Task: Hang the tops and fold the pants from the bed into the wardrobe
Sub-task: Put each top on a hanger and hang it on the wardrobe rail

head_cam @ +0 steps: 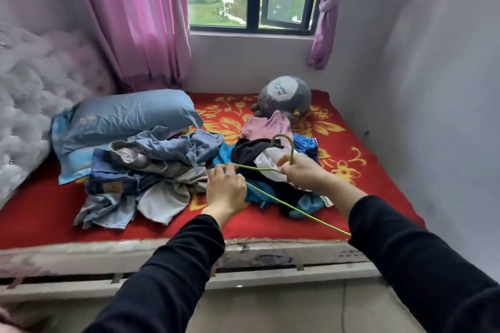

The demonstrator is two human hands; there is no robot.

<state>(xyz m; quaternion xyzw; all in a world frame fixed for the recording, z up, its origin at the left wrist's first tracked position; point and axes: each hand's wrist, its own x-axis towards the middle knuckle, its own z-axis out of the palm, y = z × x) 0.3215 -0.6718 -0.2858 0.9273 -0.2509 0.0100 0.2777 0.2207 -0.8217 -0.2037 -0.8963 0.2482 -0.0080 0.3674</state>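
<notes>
Thin green wire hanger (pixel 257 168) was gripped in both left hand (pixel 226 192) and right hand (pixel 303 173) above crumpled clothes (pixel 151 167), probably readied for hanging.

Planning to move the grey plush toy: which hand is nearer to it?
Right. The right hand holds the green hanger in front of the grey plush toy; the left hand holds it further left, farther from the toy.

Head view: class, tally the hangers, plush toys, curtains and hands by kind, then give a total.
Green hanger: 1
Plush toy: 1
Curtains: 2, pink curtain and purple curtain
Hands: 2, left hand and right hand
Total: 6
</notes>
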